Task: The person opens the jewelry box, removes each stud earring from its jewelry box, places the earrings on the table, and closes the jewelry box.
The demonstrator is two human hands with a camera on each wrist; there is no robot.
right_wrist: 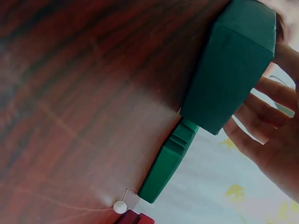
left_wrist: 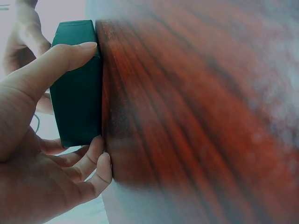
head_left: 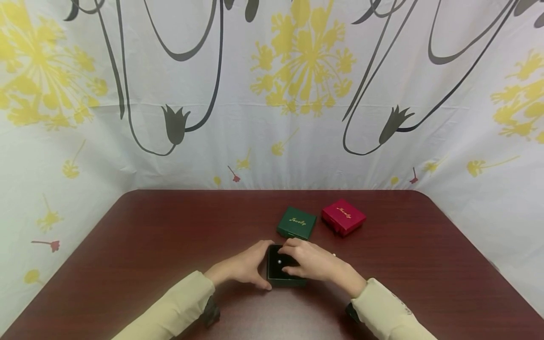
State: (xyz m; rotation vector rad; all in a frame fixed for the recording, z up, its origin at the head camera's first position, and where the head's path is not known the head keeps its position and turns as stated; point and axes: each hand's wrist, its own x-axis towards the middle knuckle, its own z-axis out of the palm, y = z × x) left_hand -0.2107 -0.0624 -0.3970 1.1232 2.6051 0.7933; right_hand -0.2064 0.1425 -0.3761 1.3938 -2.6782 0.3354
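A green jewelry box base (head_left: 286, 283) with black lining stands uncovered on the table. My left hand (head_left: 250, 264) grips its left side; the thumb lies along the near wall (left_wrist: 77, 98) and the other fingers are at a corner. Inside, a small pearl (head_left: 279, 261) shows against the lining. Over the right part of the box is my right hand (head_left: 312, 259), thumb and fingers apart, tips reaching in. Whether those tips touch the lining is hidden. Close to the right wrist, a white pearl on a thin pin (right_wrist: 120, 206) lies on the table.
Just behind the box base lies a flat green piece lettered in gold (head_left: 297, 222). A red jewelry box (head_left: 343, 217) sits farther right. The dark red wooden table (head_left: 191, 226) ends at a patterned white curtain (head_left: 238, 118).
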